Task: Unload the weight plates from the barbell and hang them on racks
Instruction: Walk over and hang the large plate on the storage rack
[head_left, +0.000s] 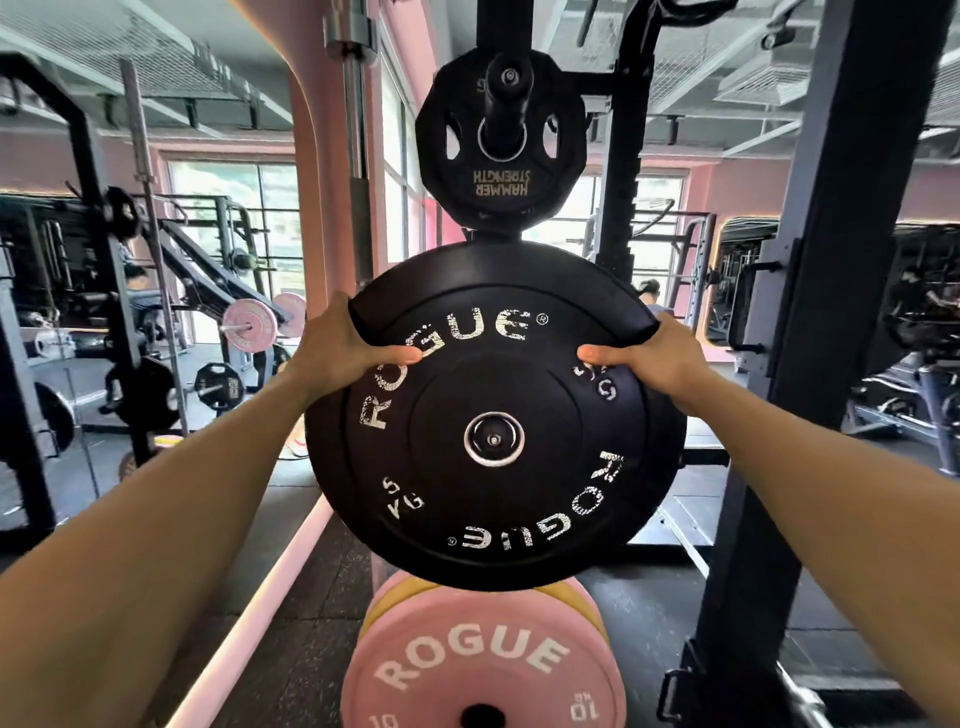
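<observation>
I am holding the black plate (493, 415) by its upper rim, left grip (343, 348) and right grip (654, 358) both clenched on it. It is sitting on a rack peg (493, 439), seemingly hung, below the small plate (501, 150) and above the pink plate (483, 670); I cannot tell what is left on the barbell.

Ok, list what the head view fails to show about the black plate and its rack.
- Fingers of left hand and right hand: behind the black plate; only thumbs show.
- Rack peg: hidden by the plate; only its end shows in the hub.
- Pink plate: cut off by the bottom edge, overlapped above.
- Yellow plate: mostly behind the pink one.
</observation>
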